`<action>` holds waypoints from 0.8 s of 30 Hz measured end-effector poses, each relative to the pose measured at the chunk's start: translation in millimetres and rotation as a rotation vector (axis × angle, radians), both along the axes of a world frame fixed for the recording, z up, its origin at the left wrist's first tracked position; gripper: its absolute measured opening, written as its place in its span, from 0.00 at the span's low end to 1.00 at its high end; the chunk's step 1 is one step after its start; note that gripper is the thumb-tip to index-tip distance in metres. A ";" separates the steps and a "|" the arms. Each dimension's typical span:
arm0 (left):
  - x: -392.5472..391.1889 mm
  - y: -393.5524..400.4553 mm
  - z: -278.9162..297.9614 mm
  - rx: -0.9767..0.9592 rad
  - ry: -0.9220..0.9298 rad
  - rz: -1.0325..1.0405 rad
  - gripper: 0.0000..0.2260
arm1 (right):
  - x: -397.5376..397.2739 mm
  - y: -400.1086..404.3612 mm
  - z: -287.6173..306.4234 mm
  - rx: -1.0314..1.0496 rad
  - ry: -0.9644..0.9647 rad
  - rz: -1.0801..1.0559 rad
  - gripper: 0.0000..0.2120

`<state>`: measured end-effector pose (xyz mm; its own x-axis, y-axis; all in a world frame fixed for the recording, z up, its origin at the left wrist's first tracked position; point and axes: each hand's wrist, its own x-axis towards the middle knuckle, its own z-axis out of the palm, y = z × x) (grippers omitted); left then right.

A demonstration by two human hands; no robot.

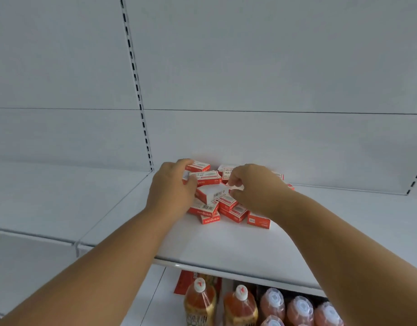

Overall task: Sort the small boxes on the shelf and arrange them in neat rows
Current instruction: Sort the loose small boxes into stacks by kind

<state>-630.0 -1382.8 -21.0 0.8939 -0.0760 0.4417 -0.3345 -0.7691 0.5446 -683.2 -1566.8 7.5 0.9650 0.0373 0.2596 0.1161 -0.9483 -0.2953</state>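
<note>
On the white metal shelf (238,245), small red-and-white cardboard boxes (228,208) lay heaped against its back panel; the left hand (172,187) gripped stacked boxes, the right hand (252,187) pinched one, presumably for sorting.

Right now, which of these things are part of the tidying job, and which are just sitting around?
Part of the job:
- boxes, red and white, in a loose heap
- top box, barcode up, with both hands on it
- left hand
- right hand
- shelf under the heap

Just there:
- bottles on the shelf below
- slotted upright on the back wall
</note>
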 end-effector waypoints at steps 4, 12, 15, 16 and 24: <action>18.9 0.3 0.7 0.202 0.031 -0.063 0.16 | 0.5 12.0 -6.6 -0.119 0.118 -0.099 0.16; 19.9 15.1 9.0 0.021 -0.044 -0.227 0.13 | -19.4 14.6 -8.7 -0.198 0.007 -0.378 0.11; 11.6 11.3 13.9 -0.092 -0.078 -0.283 0.10 | -24.8 17.8 -13.7 -0.208 -0.003 -0.429 0.10; 8.2 7.8 14.8 -0.121 -0.074 -0.307 0.09 | -26.1 20.5 -15.8 -0.207 -0.008 -0.433 0.11; -12.0 -7.8 16.1 -0.339 0.117 -0.416 0.07 | -42.8 17.6 -23.0 -0.092 -0.106 -0.599 0.10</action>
<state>-641.9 -1390.6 -5.0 0.8635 -0.3047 0.4020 -0.4951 -0.3597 0.7909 -726.0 -1549.2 -15.5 0.7943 -0.4765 0.3768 -0.4206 -0.8789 -0.2250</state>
